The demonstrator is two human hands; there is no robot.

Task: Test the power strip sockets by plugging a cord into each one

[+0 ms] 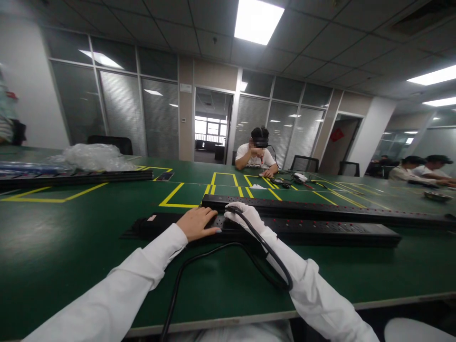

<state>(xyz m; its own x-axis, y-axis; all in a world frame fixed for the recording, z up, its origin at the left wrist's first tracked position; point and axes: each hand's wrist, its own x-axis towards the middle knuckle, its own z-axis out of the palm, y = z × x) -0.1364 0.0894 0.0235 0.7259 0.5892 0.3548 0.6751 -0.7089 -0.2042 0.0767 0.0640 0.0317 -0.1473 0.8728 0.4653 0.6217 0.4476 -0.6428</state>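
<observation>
A long black power strip (320, 232) with red-marked sockets lies across the green table in front of me. My left hand (197, 223), bare, rests on its left part with the fingers spread. Just to the right, my right hand (245, 217), in a white glove, is closed on the end of a black cable (261, 241) over the same strip. From that hand the cable loops down along my right forearm, then left and over the table's front edge. A second long black strip (356, 210) lies right behind the first.
Plastic wrap (94, 156) and more black strips (78, 178) lie at the back left. A phone (165, 176) sits on the table (89, 247) near yellow tape lines. Across it sits a person (245, 154) beside cables; other people are at the far right, near a tray (437, 196).
</observation>
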